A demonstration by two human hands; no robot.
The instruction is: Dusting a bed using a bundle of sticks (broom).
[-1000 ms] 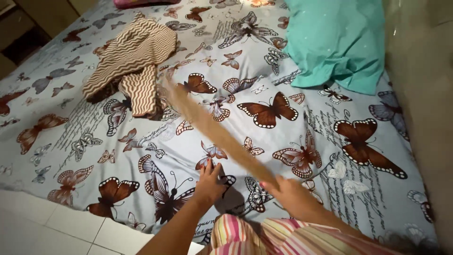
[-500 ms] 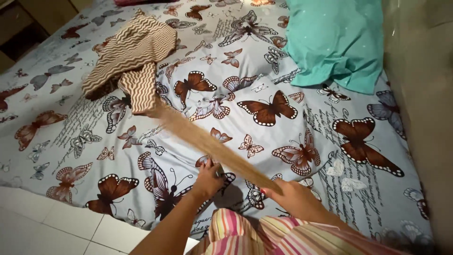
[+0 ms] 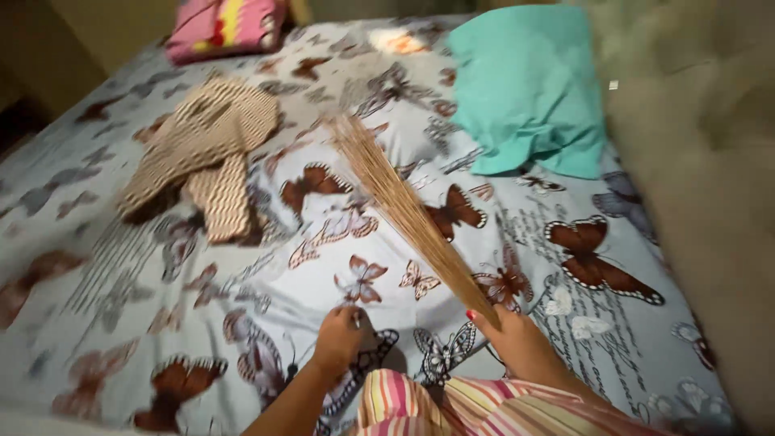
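Observation:
My right hand (image 3: 515,337) grips the thin end of a stick broom (image 3: 401,205), a bundle of tan bristles that fans out up and to the left over the bed. The bristle tips hover near the middle of the butterfly-print bedsheet (image 3: 242,266). My left hand (image 3: 339,335) rests fingers-down on the sheet near the bed's front edge, just left of the broom's base, and seems to pinch the cloth. A striped sleeve or garment (image 3: 452,408) shows at the bottom.
A brown zigzag cloth (image 3: 198,153) lies crumpled at the left of the bed. A teal pillow (image 3: 529,89) sits at the back right, a pink striped pillow (image 3: 222,24) at the back left. A beige wall (image 3: 702,178) borders the right side.
The broom has swung from the left, near the zigzag cloth, up towards the bed's middle. The view has tilted up and blurred. My left hand stays pressed on the sheet.

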